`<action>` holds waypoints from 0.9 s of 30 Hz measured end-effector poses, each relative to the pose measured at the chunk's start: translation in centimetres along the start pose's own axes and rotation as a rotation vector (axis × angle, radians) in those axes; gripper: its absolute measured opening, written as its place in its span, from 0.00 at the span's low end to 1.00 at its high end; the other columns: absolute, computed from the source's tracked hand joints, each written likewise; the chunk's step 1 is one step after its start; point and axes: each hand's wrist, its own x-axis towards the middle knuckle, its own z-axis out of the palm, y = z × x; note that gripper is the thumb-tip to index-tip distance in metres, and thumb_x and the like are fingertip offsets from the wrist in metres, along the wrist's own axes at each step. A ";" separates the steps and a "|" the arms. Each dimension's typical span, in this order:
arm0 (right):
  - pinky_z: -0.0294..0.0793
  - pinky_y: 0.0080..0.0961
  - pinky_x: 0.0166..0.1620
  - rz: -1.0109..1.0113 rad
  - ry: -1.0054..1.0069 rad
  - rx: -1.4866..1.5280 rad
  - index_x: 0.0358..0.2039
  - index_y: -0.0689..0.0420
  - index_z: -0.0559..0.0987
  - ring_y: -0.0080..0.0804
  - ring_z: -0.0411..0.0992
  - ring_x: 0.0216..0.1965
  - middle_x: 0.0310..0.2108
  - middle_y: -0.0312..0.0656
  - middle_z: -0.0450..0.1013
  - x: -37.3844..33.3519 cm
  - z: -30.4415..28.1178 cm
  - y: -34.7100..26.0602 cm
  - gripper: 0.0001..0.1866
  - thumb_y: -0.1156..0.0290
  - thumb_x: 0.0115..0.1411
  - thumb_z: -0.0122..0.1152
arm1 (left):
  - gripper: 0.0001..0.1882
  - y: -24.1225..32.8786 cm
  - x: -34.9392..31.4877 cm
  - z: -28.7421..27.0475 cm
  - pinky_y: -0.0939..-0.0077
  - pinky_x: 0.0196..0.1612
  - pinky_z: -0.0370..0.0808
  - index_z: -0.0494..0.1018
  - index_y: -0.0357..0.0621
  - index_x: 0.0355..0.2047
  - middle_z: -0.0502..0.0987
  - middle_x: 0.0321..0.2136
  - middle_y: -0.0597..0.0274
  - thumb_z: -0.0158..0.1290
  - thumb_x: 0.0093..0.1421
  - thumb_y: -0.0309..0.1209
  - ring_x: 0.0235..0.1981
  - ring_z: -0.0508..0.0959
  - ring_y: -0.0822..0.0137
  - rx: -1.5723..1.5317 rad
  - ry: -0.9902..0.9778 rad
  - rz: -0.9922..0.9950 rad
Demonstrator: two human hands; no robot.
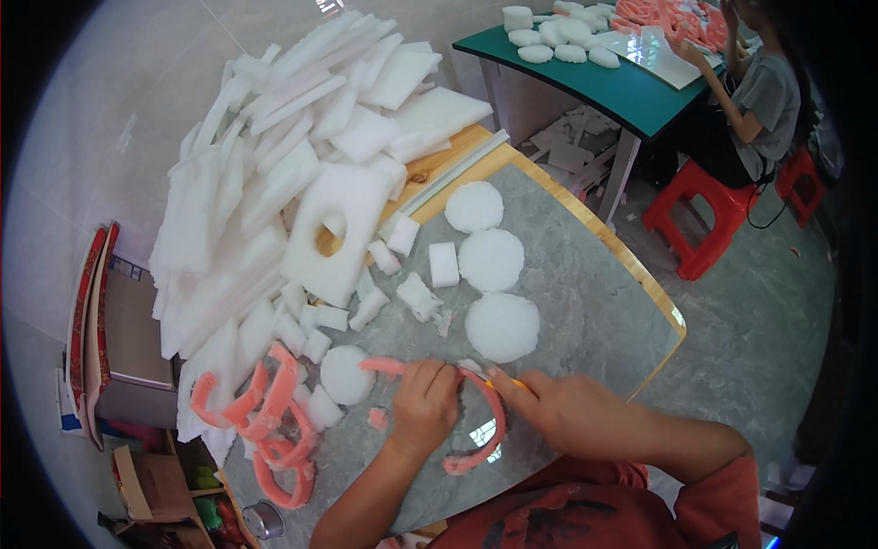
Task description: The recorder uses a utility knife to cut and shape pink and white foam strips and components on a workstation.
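A curved strip of pink foam (pixel 498 416) lies on the grey tabletop in front of me, bent like a hook. My left hand (pixel 428 403) is closed on its upper part, fingers pinched together, and one end sticks out to the left. In my right hand (pixel 558 407) is a slim yellow-handled knife (pixel 523 385), mostly covered by the fingers, pointing at the strip close to my left fingertips. A small pink foam scrap (pixel 378 418) sits beside my left wrist. More curved pink foam pieces (pixel 265 412) are heaped at the left edge.
White foam sheets (pixel 274 156) are piled high at the far left. Round white foam discs (pixel 502 327) and offcuts (pixel 444 264) lie beyond my hands. A metal tin (pixel 263 520) stands near left. Another person sits on a red stool (pixel 700 220) at a green table (pixel 585 78).
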 end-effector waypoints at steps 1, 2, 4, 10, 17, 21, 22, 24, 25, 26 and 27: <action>0.75 0.28 0.22 0.013 0.025 -0.043 0.58 0.67 0.60 0.40 0.74 0.19 0.34 0.53 0.70 -0.3 0.2 -0.3 0.33 0.76 0.49 0.53 | 0.12 0.0 0.0 0.0 0.68 0.34 0.72 0.72 0.37 0.29 0.73 0.29 0.56 0.57 0.41 0.19 0.31 0.74 0.56 0.000 0.001 0.000; 0.75 0.27 0.22 0.025 0.050 -0.086 0.58 0.66 0.61 0.39 0.74 0.19 0.35 0.52 0.70 -0.6 0.4 -0.5 0.33 0.76 0.49 0.53 | 0.12 -0.1 0.0 -0.1 0.68 0.33 0.72 0.73 0.37 0.29 0.73 0.29 0.56 0.57 0.41 0.19 0.31 0.74 0.56 0.001 0.001 -0.001; 0.74 0.26 0.21 0.020 0.077 -0.107 0.58 0.65 0.61 0.38 0.74 0.19 0.35 0.51 0.70 -1.2 1.2 -0.4 0.32 0.75 0.50 0.53 | 0.12 0.1 0.0 0.0 0.69 0.32 0.72 0.73 0.38 0.29 0.73 0.29 0.57 0.57 0.40 0.18 0.30 0.74 0.57 0.008 0.015 0.001; 0.74 0.25 0.21 0.017 0.073 -0.136 0.58 0.64 0.62 0.36 0.73 0.19 0.33 0.49 0.69 -1.8 0.8 -0.7 0.32 0.75 0.50 0.53 | 0.12 0.2 0.2 -0.3 0.71 0.31 0.73 0.73 0.40 0.28 0.73 0.28 0.60 0.56 0.40 0.19 0.30 0.74 0.60 0.042 0.037 0.005; 0.73 0.24 0.19 0.046 0.070 -0.129 0.58 0.65 0.63 0.35 0.72 0.17 0.30 0.49 0.67 -1.8 0.6 -0.9 0.31 0.75 0.51 0.51 | 0.10 0.1 -0.3 0.1 0.72 0.29 0.73 0.74 0.39 0.28 0.74 0.27 0.60 0.58 0.41 0.20 0.28 0.74 0.61 0.062 0.056 0.030; 0.73 0.24 0.19 0.030 0.059 -0.140 0.57 0.67 0.63 0.35 0.72 0.17 0.29 0.49 0.67 -1.4 0.2 -0.6 0.31 0.75 0.51 0.51 | 0.09 0.0 0.2 0.1 0.72 0.29 0.73 0.74 0.38 0.28 0.74 0.27 0.60 0.58 0.42 0.20 0.27 0.74 0.61 0.057 0.067 0.047; 0.73 0.24 0.19 0.025 0.027 -0.151 0.57 0.67 0.63 0.35 0.72 0.17 0.29 0.49 0.68 -1.2 -0.3 -0.7 0.31 0.75 0.51 0.51 | 0.09 -0.1 0.2 0.2 0.72 0.30 0.73 0.74 0.38 0.28 0.74 0.27 0.59 0.58 0.43 0.20 0.28 0.74 0.61 0.058 0.072 0.053; 0.73 0.25 0.19 0.019 -0.006 -0.166 0.57 0.68 0.62 0.35 0.72 0.16 0.29 0.50 0.68 -0.8 -1.1 -0.7 0.31 0.75 0.51 0.51 | 0.09 -0.1 0.3 0.2 0.72 0.30 0.73 0.74 0.38 0.28 0.74 0.28 0.59 0.58 0.43 0.20 0.28 0.74 0.61 0.058 0.080 0.059; 0.73 0.25 0.19 0.015 -0.022 -0.166 0.57 0.68 0.62 0.35 0.72 0.16 0.29 0.50 0.68 -0.7 -1.4 -0.7 0.31 0.75 0.51 0.51 | 0.09 0.0 0.4 0.2 0.72 0.30 0.73 0.73 0.37 0.28 0.74 0.28 0.58 0.58 0.43 0.20 0.28 0.74 0.61 0.062 0.074 0.067; 0.73 0.25 0.19 0.010 -0.037 -0.167 0.58 0.68 0.61 0.36 0.72 0.16 0.30 0.51 0.69 -0.6 -1.7 -0.7 0.31 0.75 0.51 0.51 | 0.09 0.0 0.4 0.1 0.72 0.31 0.73 0.73 0.37 0.28 0.74 0.28 0.58 0.57 0.43 0.20 0.28 0.74 0.60 0.067 0.069 0.076; 0.73 0.25 0.19 0.009 -0.041 -0.165 0.58 0.68 0.61 0.36 0.72 0.16 0.30 0.51 0.69 -0.3 -1.7 -0.5 0.31 0.75 0.51 0.51 | 0.09 -0.1 0.4 0.2 0.72 0.31 0.73 0.73 0.37 0.28 0.74 0.28 0.58 0.57 0.43 0.20 0.28 0.74 0.60 0.066 0.067 0.072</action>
